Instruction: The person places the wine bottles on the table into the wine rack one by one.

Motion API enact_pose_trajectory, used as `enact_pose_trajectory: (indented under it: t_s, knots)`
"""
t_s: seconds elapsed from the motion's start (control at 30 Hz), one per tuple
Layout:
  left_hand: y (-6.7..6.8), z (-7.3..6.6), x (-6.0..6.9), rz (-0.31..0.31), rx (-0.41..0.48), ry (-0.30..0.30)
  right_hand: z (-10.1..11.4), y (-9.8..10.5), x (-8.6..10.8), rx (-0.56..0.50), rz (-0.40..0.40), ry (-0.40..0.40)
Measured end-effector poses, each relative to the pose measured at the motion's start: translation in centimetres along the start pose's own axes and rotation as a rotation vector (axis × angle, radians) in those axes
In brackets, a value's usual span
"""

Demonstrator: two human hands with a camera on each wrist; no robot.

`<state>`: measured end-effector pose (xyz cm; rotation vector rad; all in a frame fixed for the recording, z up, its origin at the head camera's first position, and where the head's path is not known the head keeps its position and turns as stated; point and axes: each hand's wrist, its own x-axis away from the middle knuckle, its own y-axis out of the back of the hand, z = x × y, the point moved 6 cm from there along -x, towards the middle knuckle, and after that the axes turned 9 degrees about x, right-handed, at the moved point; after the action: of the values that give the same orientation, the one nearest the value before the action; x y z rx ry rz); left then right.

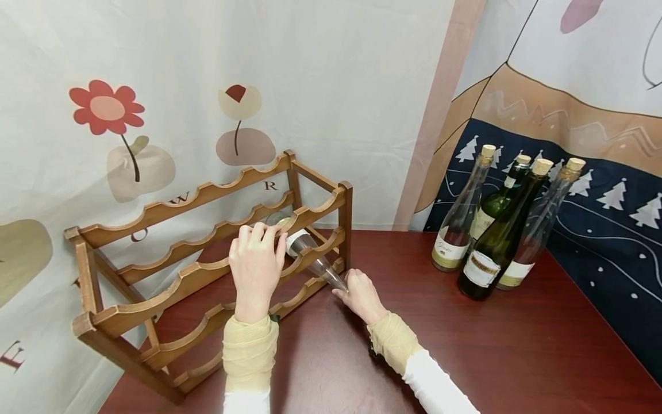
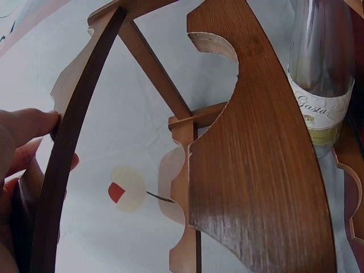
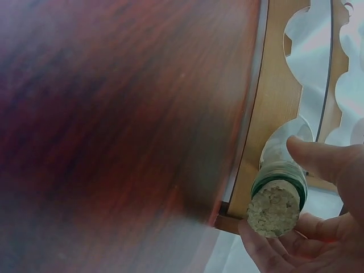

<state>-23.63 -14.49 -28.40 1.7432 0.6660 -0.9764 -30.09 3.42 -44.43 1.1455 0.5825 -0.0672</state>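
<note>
Two-handed, gripping top front of rack (image 1: 191,279) w/ curled fingers of L hand (image 1: 257,259), prob. to brace it, and pinching neck of bottle (image 1: 322,267), laid cork-out in low notch near R end, w/ closed fingers of R hand (image 1: 364,294), prob. to steer it.

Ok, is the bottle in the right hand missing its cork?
No, the right wrist view shows a cork in the bottle.
</note>
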Motion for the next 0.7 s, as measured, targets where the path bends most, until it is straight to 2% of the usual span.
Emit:
enact_pose_trajectory:
  t_s: [0.7]
  knots:
    - [-0.11, 0.04, 0.06, 0.003, -0.007, -0.002, -0.25, -0.31, -0.19, -0.037, 0.071, -0.033]
